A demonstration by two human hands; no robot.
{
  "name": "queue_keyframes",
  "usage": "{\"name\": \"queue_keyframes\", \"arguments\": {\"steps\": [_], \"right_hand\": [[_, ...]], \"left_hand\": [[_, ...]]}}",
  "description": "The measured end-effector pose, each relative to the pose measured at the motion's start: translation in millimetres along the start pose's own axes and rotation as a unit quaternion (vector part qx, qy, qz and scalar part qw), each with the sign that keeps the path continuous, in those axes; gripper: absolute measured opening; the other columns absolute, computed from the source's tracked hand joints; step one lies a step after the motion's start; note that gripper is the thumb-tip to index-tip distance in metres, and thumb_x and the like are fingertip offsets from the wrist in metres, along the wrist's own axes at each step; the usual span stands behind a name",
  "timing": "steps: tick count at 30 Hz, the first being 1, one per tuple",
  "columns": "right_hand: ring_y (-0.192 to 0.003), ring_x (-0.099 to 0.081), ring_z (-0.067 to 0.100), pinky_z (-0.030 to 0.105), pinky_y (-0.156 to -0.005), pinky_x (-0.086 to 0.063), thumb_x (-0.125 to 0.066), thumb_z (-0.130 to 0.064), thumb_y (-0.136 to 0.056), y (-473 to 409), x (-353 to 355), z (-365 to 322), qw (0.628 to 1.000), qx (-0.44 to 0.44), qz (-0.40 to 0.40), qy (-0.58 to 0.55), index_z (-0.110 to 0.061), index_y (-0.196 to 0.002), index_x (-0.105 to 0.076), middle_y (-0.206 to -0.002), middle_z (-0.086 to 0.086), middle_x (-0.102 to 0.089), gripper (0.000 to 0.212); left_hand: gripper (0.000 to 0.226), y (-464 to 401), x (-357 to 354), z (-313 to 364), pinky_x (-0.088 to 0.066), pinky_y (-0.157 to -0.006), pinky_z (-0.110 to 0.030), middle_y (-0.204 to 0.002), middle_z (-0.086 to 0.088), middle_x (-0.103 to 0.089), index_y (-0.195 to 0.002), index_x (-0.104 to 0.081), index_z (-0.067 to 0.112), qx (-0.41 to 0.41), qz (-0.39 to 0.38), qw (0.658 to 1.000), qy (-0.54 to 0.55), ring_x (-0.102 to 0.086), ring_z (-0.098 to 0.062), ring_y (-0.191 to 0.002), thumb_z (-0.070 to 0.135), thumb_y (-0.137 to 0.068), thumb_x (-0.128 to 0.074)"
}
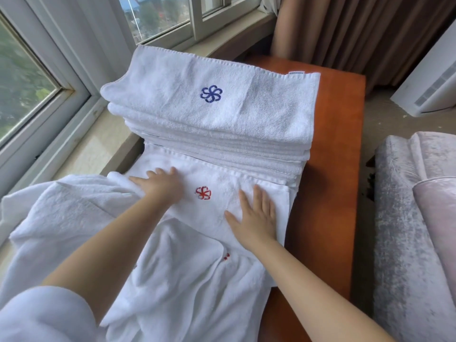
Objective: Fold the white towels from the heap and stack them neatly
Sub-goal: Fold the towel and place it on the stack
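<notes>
Nearest to us lies the heap (81, 233) of loose white towels, rumpled and spilling toward the window side, just in front of the folded towel (222, 201) that we take as our reference. A further towel (187, 275) lies crumpled directly before it, showing a scrap of red stitching.

The folded towel, marked by a red flower emblem (203, 193), rests flat on the orange bench (330, 169). Our left hand (160, 185) presses on its window-side end, fingers extended and close together, holding nothing. Our right hand (256, 218) lies flat on its opposite end, fingers straight and slightly spread, likewise holding nothing.

We judge the cloth soft, light and limp: it will sag if lifted at one point and will not slip readily. We advise taking it under both short ends, palms supporting the fold.

Immediately beyond, touching its far edge, stands the stack (209, 134) of folded towels, topped by one with a blue emblem (211, 94). Beyond that are the window sill (222, 43) and curtain (357, 28).
</notes>
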State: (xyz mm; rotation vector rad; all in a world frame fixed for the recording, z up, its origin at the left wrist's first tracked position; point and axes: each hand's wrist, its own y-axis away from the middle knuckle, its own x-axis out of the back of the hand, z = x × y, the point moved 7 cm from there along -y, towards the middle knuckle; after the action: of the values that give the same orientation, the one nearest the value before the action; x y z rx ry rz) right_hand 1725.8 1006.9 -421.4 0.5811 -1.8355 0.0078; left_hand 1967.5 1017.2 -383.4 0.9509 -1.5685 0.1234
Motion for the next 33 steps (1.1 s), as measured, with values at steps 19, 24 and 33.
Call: {"name": "queue_keyframes", "arguments": {"steps": [19, 24, 33], "right_hand": [[-0.133, -0.032, 0.019, 0.04, -0.116, -0.013, -0.059, -0.062, -0.082, 95, -14, -69, 0.955, 0.289, -0.059, -0.021, -0.029, -0.141, -0.042, -0.138, -0.004, -0.045, 0.069], [-0.114, -0.049, 0.025, 0.037, -0.103, -0.028, -0.05, -0.053, -0.092, 116, -24, -70, 0.936, 0.326, -0.121, 0.043, -0.017, -0.1, -0.06, -0.107, 0.007, -0.061, 0.038], [-0.055, -0.033, 0.009, 0.026, -0.056, -0.025, -0.072, -0.029, -0.079, 156, 22, -32, 0.845, 0.289, -0.444, -0.071, -0.023, -0.06, -0.036, -0.064, -0.01, -0.034, 0.041]], "left_hand": [[0.041, 115, 1, -36, -0.041, -0.091, -0.031, -0.127, -0.004, -0.062, -0.115, -0.067, 0.017, -0.046, 0.207, 0.888, 0.409, -0.056, -0.023, -0.117, 0.001, -0.085, -0.044], [0.049, 183, -42, -66, -0.041, -0.101, -0.037, -0.125, -0.013, -0.06, -0.12, -0.065, 0.01, 0.036, 0.21, 0.871, 0.443, -0.053, -0.032, -0.118, -0.006, -0.075, -0.053], [0.039, 260, -103, -46, -0.031, -0.107, -0.038, -0.136, -0.01, -0.044, -0.128, -0.055, 0.028, 0.122, 0.063, 0.938, 0.319, -0.036, -0.03, -0.131, 0.035, -0.09, -0.06]]}}
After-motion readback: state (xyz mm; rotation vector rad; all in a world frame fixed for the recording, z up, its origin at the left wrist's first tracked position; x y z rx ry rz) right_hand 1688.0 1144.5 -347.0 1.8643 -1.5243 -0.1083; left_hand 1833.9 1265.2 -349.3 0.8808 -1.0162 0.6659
